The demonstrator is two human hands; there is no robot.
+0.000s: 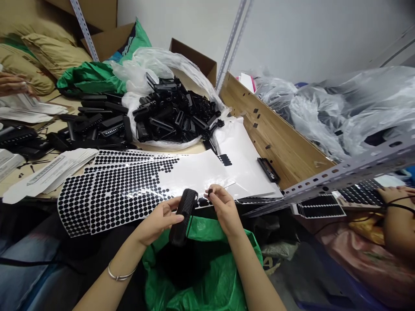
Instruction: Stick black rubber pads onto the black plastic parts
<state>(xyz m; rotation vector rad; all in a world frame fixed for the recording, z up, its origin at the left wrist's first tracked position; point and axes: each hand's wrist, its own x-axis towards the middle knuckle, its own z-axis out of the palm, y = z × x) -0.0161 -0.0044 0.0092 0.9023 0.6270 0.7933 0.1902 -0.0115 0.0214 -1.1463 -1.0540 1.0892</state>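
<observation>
My left hand [164,218] grips a long black plastic case [183,218] with a ribbed, carbon-like face, tilted above an open green bag [207,231]. Close on its right, my right hand [223,209] pinches a small round black sticker [210,192] between thumb and fingertips, apart from the case. Behind both hands, sheets of round black stickers [119,194] lie overlapping at the table edge. The white backing [194,170] shows bare where dots are gone.
A heap of black plastic parts [175,112] lies in a clear bag behind the sheets. More black cases [100,119] are piled left, near printed white sleeves [52,172]. A perforated metal rail [350,166] runs along the right. Other people's hands [14,84] show at both sides.
</observation>
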